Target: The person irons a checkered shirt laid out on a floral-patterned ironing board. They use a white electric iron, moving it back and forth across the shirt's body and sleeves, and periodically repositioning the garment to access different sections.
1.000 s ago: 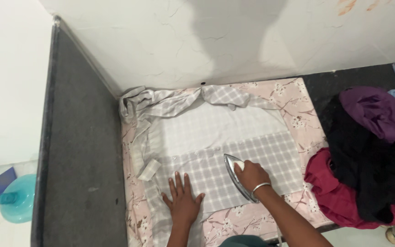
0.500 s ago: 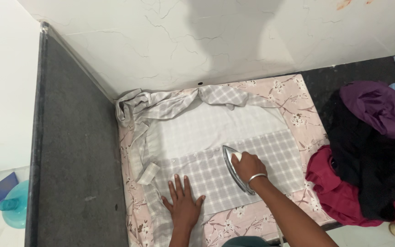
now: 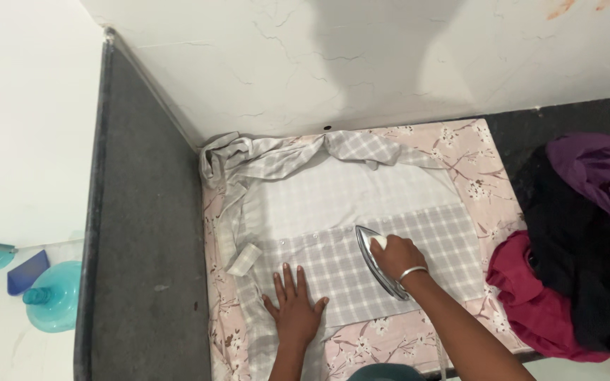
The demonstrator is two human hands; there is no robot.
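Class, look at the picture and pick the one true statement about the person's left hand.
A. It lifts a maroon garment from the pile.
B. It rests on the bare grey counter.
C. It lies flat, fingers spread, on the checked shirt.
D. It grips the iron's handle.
C: the left hand lies palm down with fingers spread on the grey checked shirt, while the right hand holds the iron.

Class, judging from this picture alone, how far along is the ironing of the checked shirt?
Done: the shirt lies spread on the floral cloth, its front panel flat. In hand: the right hand grips the iron on it; the left hand presses the hem. Left: the bunched sleeve and the clothes pile.
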